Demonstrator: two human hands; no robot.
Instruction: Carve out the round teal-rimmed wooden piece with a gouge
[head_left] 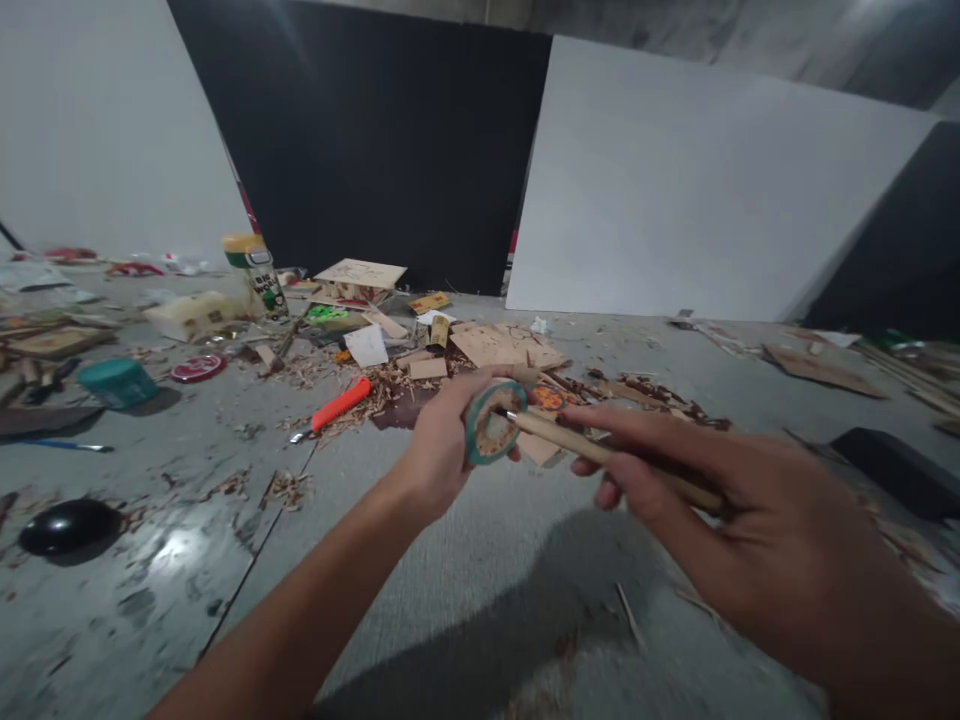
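Head view: shavings litter the gray floor before a black panel; the left hand curls its fingers around a round piece, the right hand pinches a tool.

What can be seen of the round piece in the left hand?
The round piece looks wooden, with a teal rim around a pale, rough, seemingly hollowed middle. It is tilted on edge, its face visible to the camera. The left hand grips its edge; a wooden tool's metal tip is at its face, contact unclear.
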